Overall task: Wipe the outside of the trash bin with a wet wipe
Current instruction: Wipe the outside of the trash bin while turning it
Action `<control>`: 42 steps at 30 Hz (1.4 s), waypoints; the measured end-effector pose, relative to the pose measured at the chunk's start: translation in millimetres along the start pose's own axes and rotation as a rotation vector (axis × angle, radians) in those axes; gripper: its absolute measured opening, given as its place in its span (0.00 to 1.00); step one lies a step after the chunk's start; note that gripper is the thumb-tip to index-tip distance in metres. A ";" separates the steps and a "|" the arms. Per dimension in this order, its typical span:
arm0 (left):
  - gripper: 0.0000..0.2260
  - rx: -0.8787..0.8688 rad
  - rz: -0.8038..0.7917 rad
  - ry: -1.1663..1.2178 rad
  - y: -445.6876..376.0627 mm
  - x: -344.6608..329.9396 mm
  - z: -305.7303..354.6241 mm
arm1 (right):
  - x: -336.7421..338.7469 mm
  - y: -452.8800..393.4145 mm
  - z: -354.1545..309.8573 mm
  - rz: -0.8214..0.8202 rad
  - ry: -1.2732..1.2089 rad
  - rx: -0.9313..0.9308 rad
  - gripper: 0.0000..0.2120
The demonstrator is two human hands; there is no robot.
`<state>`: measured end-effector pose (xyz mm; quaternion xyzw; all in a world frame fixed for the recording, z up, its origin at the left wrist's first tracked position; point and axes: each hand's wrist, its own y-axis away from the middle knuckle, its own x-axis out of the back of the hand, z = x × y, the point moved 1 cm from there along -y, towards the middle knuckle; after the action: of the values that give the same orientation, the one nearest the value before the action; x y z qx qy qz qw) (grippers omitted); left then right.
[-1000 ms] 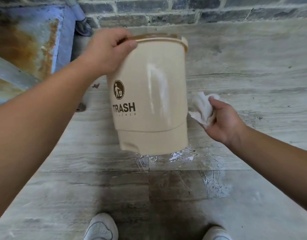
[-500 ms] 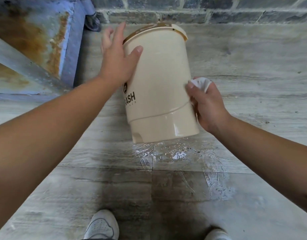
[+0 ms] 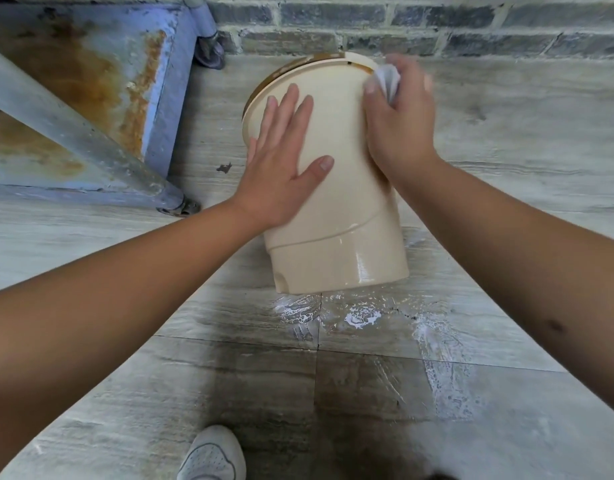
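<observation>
The beige trash bin [image 3: 336,209] stands on the floor, tilted away from me, its brown-rimmed top toward the brick wall. My left hand [image 3: 284,157] lies flat against the bin's left side with fingers spread, holding nothing. My right hand [image 3: 399,123] presses a crumpled white wet wipe [image 3: 387,81] against the bin's upper right side near the rim. The printed label is hidden from view. The bin's lower band looks glossy and wet.
A rusty blue metal frame [image 3: 90,98] with a caster wheel [image 3: 210,51] stands at the left. A brick wall [image 3: 437,26] runs along the back. Wet white smears [image 3: 361,313] mark the floor tiles below the bin. My white shoe [image 3: 212,455] shows at the bottom.
The bin has turned so its label is out of sight. My right hand with the wipe slid up the right side to the rim. My left hand went flat on the left side.
</observation>
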<state>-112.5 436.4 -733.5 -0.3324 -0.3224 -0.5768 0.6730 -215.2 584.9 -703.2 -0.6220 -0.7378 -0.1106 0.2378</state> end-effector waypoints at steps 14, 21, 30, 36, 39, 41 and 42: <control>0.32 -0.030 0.020 0.014 13.8 9.9 -22.8 | 13.2 78.0 12.5 -0.438 0.056 0.605 0.12; 0.36 -0.023 0.010 0.013 17.4 15.0 -26.3 | 40.8 124.4 36.8 -0.666 0.055 0.714 0.24; 0.31 -0.005 0.011 0.087 24.0 22.5 -36.5 | 48.1 153.2 36.5 -0.655 0.090 0.987 0.11; 0.28 0.157 0.026 0.300 31.8 32.6 -49.8 | 52.9 163.0 21.3 -0.581 -0.135 0.564 0.13; 0.28 0.384 0.099 0.401 31.4 45.5 -46.6 | 56.1 141.0 24.8 -0.284 -0.249 0.017 0.13; 0.25 0.405 0.223 0.239 33.3 59.6 -43.3 | 52.2 119.3 37.6 -0.137 -0.380 -0.344 0.09; 0.23 0.371 0.260 0.163 35.7 65.0 -40.5 | 49.5 109.4 43.2 -0.076 -0.450 -0.487 0.09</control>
<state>-66.8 370.8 -706.1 -0.1943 -0.3216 -0.4412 0.8149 -123.8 669.6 -730.8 -0.6413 -0.7466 -0.1523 -0.0908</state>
